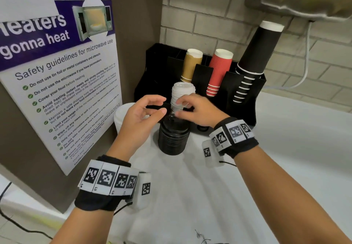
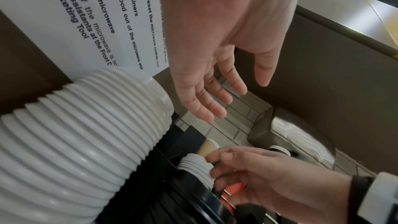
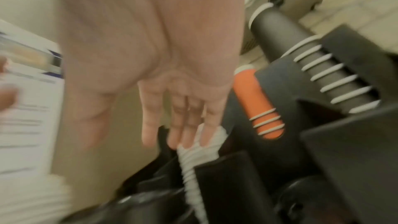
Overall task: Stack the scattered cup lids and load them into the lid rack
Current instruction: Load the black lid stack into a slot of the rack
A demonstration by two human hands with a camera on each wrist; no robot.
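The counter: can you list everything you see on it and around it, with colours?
White lids: one stack, white, standing in the rack's front slot.
Black lids: one stack, black, on the counter before the rack.
Big white lids: one stack, white, on the counter by the poster, behind the left hand.
Rack: one, black, against the brick wall.
Cups: three stacks in the rack, tan, red, black.
Poster: one, white and purple, on the left wall.
Counter: one, white.
Left hand: open, holding nothing.
Right hand: fingers touching the white lids.
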